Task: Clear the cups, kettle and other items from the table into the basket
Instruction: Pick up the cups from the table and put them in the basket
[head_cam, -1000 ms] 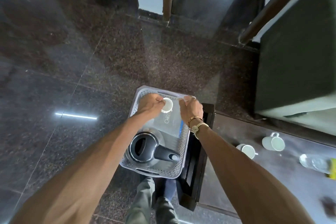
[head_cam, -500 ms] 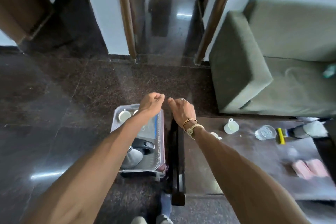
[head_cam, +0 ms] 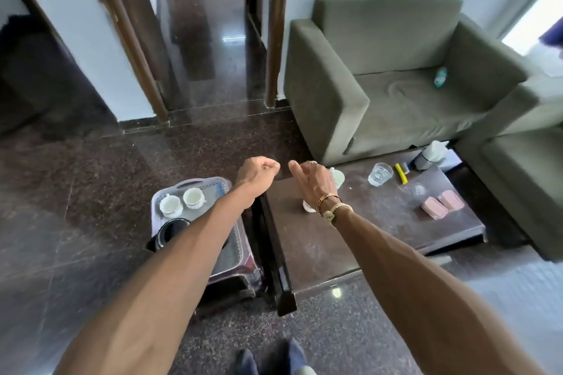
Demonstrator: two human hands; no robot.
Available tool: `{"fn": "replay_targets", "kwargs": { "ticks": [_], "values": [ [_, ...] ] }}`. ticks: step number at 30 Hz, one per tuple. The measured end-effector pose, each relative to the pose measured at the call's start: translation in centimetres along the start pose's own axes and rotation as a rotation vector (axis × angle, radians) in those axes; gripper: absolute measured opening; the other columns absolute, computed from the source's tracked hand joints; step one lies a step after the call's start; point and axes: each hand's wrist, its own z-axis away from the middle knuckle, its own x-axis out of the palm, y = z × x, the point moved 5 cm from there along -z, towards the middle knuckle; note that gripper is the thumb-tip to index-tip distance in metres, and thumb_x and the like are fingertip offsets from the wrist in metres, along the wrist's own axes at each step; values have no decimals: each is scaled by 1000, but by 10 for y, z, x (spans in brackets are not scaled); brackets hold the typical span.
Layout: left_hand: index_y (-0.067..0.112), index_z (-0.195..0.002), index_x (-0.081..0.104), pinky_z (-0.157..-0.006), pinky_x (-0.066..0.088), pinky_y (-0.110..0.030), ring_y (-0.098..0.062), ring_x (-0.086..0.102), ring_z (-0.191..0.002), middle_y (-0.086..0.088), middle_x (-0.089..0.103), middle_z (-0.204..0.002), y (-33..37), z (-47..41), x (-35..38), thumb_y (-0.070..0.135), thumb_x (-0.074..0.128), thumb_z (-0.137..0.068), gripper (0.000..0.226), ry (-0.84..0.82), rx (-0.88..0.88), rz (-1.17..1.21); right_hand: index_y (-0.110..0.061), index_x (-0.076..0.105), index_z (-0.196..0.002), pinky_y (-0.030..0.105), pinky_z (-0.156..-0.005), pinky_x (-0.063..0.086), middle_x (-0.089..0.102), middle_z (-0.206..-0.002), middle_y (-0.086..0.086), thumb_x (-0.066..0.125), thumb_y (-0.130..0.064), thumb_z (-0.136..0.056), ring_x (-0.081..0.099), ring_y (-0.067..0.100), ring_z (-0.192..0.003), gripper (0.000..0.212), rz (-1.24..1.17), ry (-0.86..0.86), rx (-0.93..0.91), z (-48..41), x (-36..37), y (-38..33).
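Both hands have left the basket, where two white cups now sit beside the kettle, and have swung back over the bench. The left hand is curled into an empty fist. The right hand, fingers loose and holding nothing, hovers by the remaining cups, so these, the glass and the pink packets are probably next.

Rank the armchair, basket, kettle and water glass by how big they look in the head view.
1. armchair
2. basket
3. kettle, partly hidden by the left forearm and nearer the camera, so its lead over the glass is unsure
4. water glass
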Motion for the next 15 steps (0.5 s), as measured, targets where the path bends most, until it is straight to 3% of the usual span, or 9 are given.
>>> {"fn": "replay_targets", "kwargs": {
  "ticks": [3,6,10,12,15],
  "values": [
    [30,-75,68,-84,59,-38,-20,70,-90,4,73,-91,25,5,30,34,68,-84,9,-31,34,6,-14,46,-57,33,-64,32,46,-55,2,45,-52,-98,51,37,-71,56,-8,81,14,8,-40,20],
    [29,-73,68,-84,59,-38,-19,69,-87,7,69,-82,48,11,67,30,66,-84,11,-69,61,-26,-11,57,-69,37,-70,40,59,-73,15,44,-54,-97,55,37,-81,53,-19,136,62,17,-77,46],
    [27,-72,69,-82,57,-36,-17,66,-83,10,67,-75,75,19,132,29,65,-85,13,-139,100,-63,-8,63,-74,36,-69,41,65,-82,20,44,-53,-98,61,40,-87,55,-48,197,130,26,-121,102],
    [26,-74,68,-84,56,-36,-19,66,-85,7,67,-78,86,23,167,30,66,-86,13,-178,110,-66,-11,58,-65,33,-68,35,67,-87,21,44,-53,-99,61,41,-89,55,-32,236,153,30,-139,135],
    [23,-75,67,-77,55,-35,-21,63,-79,1,67,-76,97,31,219,26,66,-88,13,-206,117,-77,-15,43,-58,36,-69,38,67,-87,23,44,-55,-99,62,43,-90,57,-33,254,195,33,-163,185]
  ]
}}
